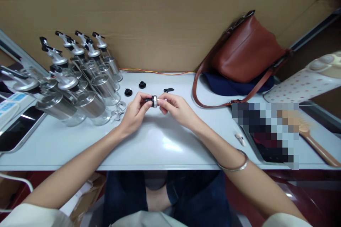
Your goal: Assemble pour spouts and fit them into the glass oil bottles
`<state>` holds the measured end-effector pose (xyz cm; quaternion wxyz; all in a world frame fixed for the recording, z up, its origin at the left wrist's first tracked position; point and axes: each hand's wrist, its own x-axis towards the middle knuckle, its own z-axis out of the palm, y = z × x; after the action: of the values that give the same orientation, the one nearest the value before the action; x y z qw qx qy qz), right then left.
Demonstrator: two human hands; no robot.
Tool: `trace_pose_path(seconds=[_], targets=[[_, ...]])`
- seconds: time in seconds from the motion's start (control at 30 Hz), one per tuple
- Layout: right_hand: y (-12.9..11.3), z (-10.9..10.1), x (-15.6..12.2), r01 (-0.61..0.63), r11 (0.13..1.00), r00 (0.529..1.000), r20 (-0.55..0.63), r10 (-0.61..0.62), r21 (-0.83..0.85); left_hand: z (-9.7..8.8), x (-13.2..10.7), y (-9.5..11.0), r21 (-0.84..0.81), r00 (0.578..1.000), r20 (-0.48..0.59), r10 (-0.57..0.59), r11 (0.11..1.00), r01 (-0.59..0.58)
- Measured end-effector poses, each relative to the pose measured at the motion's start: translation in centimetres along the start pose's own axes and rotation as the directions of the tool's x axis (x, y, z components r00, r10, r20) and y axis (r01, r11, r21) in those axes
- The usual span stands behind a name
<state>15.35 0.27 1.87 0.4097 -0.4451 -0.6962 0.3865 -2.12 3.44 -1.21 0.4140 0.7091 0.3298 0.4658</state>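
Observation:
Between my two hands, above the middle of the table, is a bottle pourer (155, 101) with a silver collar and a black stopper end. My left hand (135, 110) is closed round the black end. The fingertips of my right hand (177, 108) pinch its slim spout end, mostly covered by the fingers. Just beyond lie two black stopper caps (128, 92) and a few small black levers (168, 90). Several silvery ring-like parts (118, 111) lie left of my left hand.
Several glass bottles (92, 104) with steel sleeves and pourers stand at left, near a tablet-like device (22, 129). At right are a brown leather bag (247, 49) on dark blue cloth, a spotted tumbler (298, 81), an earbud (240, 139) and a hairbrush (317, 147). Cardboard (160, 21) stands behind.

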Motion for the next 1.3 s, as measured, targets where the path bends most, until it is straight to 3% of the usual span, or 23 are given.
trace_pose_path(seconds=[0.1, 0.2, 0.3, 0.37, 0.47, 0.63, 0.83, 0.93, 1.07, 1.3], targets=[[0.0, 0.0, -0.2, 0.115, 0.95, 0.99, -0.044, -0.133, -0.291, 0.2, 0.3, 0.5, -0.263, 0.993, 0.044, -0.106, 0.958, 0.114], [0.3, -0.1, -0.1, 0.239, 0.825, 0.959, -0.012, -0.285, -0.513, 0.4, 0.6, 1.1, -0.456, 0.965, 0.148, -0.215, 0.851, 0.259], [0.6, -0.3, 0.1, 0.292, 0.72, 0.938, 0.04, -0.345, -0.629, 0.6, 0.5, 1.7, -0.565, 0.924, 0.213, -0.318, 0.731, 0.382], [0.7, -0.3, 0.2, 0.288, 0.695, 0.94, 0.057, -0.335, -0.658, 0.7, 0.4, 1.8, -0.596, 0.904, 0.224, -0.365, 0.683, 0.423], [0.5, -0.2, 0.2, 0.213, 0.759, 0.97, 0.042, -0.239, -0.615, 0.9, 0.2, 1.6, -0.585, 0.91, 0.207, -0.359, 0.7, 0.41], [0.2, -0.2, 0.1, -0.023, 0.945, 1.0, -0.003, 0.024, -0.327, 0.9, 0.1, 0.9, -0.444, 0.955, 0.192, -0.225, 0.848, 0.289], [1.0, -0.3, 0.4, -0.139, 0.989, 0.986, 0.081, 0.143, -0.054, 0.4, -0.1, 0.6, -0.144, 0.97, 0.228, -0.078, 0.983, 0.113], [1.2, -0.1, 0.5, -0.192, 0.981, 0.975, 0.116, 0.19, 0.005, 0.1, -0.1, 0.6, -0.02, 0.96, 0.268, -0.086, 0.995, 0.094], [0.8, 0.4, 0.3, -0.159, 0.987, 0.985, 0.059, 0.16, -0.02, 0.0, 0.1, 0.6, -0.146, 0.966, 0.23, -0.12, 0.977, 0.156], [-0.1, 1.0, -0.4, 0.046, 0.949, 0.993, -0.089, -0.077, -0.311, 0.1, 0.4, 0.8, -0.475, 0.944, 0.245, -0.221, 0.821, 0.316]])
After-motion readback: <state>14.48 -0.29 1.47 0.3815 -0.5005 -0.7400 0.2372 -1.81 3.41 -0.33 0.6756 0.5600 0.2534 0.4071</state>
